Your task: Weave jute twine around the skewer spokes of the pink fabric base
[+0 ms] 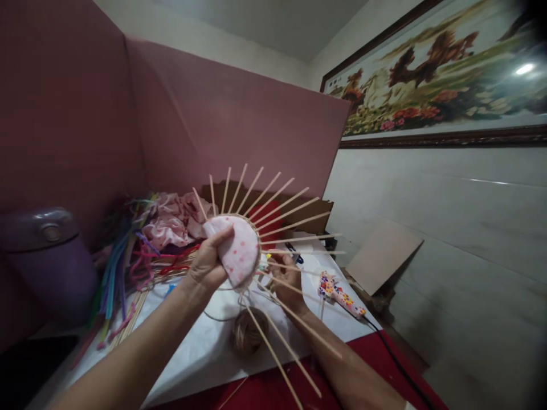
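Sticks [282, 214] fanned out from the rim of a dotted pad [241, 250], which was held up above a white sheet [188, 356]. The left hand [211, 259] was closed on the pad's left side, its thumb lying flat across the cloth face and its other fingers out of sight behind. The right hand [288, 282] was curled at the pad's lower right edge, fingers bent in among the sticks; they were small and partly hidden there, so it was hard to tell whether they gripped a stick, some twine or neither. A ball of twine [249, 333] sat below the pad, between the forearms. A flowered glue gun [339, 293] lay to the right of the right hand.
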`<state>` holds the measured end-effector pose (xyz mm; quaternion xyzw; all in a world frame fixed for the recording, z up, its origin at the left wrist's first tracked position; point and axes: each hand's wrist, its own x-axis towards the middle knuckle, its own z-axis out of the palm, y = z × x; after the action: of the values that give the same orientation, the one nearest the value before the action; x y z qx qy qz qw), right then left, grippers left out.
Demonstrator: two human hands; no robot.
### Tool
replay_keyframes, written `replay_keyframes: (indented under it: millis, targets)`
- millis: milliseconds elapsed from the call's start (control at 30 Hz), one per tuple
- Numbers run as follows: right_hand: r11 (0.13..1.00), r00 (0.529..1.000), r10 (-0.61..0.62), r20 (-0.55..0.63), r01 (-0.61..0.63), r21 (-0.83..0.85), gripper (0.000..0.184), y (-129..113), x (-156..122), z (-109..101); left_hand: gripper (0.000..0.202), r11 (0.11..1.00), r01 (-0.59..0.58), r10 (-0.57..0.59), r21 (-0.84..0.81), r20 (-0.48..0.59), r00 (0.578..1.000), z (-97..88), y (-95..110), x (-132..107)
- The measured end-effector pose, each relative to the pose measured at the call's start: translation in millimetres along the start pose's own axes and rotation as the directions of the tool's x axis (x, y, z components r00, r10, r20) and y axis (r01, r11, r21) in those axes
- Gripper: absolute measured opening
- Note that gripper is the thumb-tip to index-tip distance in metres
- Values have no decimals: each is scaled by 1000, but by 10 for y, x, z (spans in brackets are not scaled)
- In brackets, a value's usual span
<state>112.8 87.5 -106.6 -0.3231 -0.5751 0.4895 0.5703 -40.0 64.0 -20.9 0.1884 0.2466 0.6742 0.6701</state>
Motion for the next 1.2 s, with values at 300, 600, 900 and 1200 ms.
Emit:
replay_keyframes:
  millis: [300,600,900,1200]
  targets:
    - [736,557,390,733,290,-612,46,-382,-138,12,11,950,-309,306,-49,-49,951,-8,505,-22]
    - [817,592,457,664,16,-577,46,-331,-138,-9,7,896,-433,437,-96,19,899,93,806,-265]
    - [990,887,139,440,-140,-29,32,-352,92,-343,10,802,-589,593,-104,16,805,161,1018,-469]
    - [964,715,-235,-658,258,-63,42,-124,467,-711,10,740,-665,669,-99,2,744,176,1138,-561]
